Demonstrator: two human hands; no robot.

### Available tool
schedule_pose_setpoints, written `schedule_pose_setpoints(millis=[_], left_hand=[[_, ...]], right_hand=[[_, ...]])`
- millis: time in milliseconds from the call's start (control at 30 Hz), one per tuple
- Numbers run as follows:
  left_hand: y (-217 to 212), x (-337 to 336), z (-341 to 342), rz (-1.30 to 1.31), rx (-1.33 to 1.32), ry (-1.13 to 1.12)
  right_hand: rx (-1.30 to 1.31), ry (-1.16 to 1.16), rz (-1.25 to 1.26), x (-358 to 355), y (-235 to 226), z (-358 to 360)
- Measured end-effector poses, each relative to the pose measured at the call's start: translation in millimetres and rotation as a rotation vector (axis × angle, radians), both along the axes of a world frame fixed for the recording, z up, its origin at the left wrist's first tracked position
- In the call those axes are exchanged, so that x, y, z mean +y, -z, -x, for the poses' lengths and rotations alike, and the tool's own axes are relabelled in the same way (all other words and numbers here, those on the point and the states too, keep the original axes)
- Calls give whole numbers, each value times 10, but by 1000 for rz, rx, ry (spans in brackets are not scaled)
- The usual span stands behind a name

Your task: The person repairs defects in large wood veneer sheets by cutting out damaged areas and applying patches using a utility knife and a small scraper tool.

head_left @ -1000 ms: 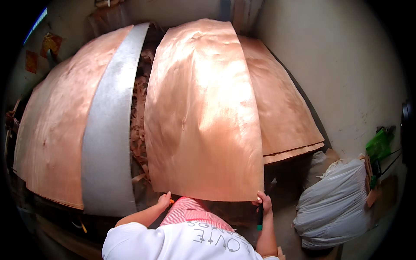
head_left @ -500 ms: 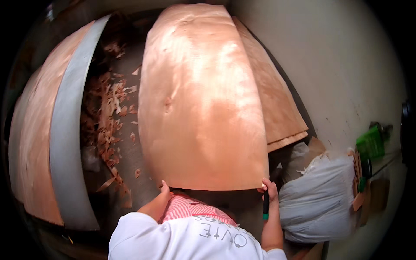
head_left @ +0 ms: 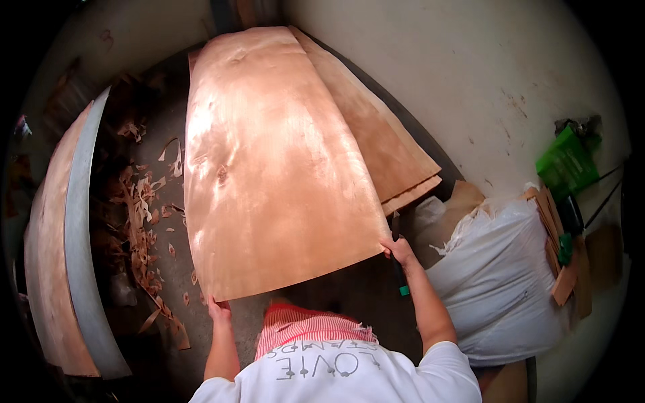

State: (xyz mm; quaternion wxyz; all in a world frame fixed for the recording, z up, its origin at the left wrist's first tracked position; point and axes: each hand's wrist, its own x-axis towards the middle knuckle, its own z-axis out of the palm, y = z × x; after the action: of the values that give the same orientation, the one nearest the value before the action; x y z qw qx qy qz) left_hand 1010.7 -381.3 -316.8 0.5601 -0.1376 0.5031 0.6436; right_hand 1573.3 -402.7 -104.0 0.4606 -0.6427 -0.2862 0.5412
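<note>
A large, thin sheet of wood veneer (head_left: 275,161), pale reddish brown with a knot on its left part, stretches away in front of me. My left hand (head_left: 218,309) is closed on its near left corner, thumb on top. At the near right corner my right hand (head_left: 398,250) grips the sheet's edge. A slim black-handled tool (head_left: 402,281) with a green end is also in my right hand, pointing down beside the wrist. The near edge hangs above the floor, its right corner farther from me. Beneath, to the right, lie more veneer sheets (head_left: 383,127).
Veneer with a grey-topped edge (head_left: 80,221) stands at the left. Torn veneer scraps (head_left: 138,221) litter the floor (head_left: 171,269) between. A stuffed white sack (head_left: 497,282), wood strips (head_left: 552,235) and a green bag (head_left: 568,161) are at the right, along a pale wall (head_left: 457,74).
The veneer sheet has swung left and turned, so its near edge now slants. My left hand has moved left and nearer, my right hand farther forward. The view has shifted too.
</note>
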Motion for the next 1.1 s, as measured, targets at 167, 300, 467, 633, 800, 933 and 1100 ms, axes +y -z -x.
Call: schedule_pose_setpoints(millis=[167,300,467,633,800,933,1100], left_hand=[[-278,240,-827,-17,105,3],[-103,601,-1236,-74,117,-24],[-16,1192,-2017,-10,207,-50],[162,1523,-2213,186,356,-4],[188,1483,-2559,211,450,1],[154,1327,-2944,382,425,-54],[468,1479,-3183,337,523,-28]], right_hand=[[-244,-38,-21,462,127,-927],[-424,-73,-79,1002,360,-1272],[-695,-88,-87,1742,430,-1762],[-939,-160,0,2264,462,-1806],[-1164,-181,81,2358,608,-1913],[-1179,-175,155,2264,974,-2251],[-1247,-167,195,2514,1256,-2435]])
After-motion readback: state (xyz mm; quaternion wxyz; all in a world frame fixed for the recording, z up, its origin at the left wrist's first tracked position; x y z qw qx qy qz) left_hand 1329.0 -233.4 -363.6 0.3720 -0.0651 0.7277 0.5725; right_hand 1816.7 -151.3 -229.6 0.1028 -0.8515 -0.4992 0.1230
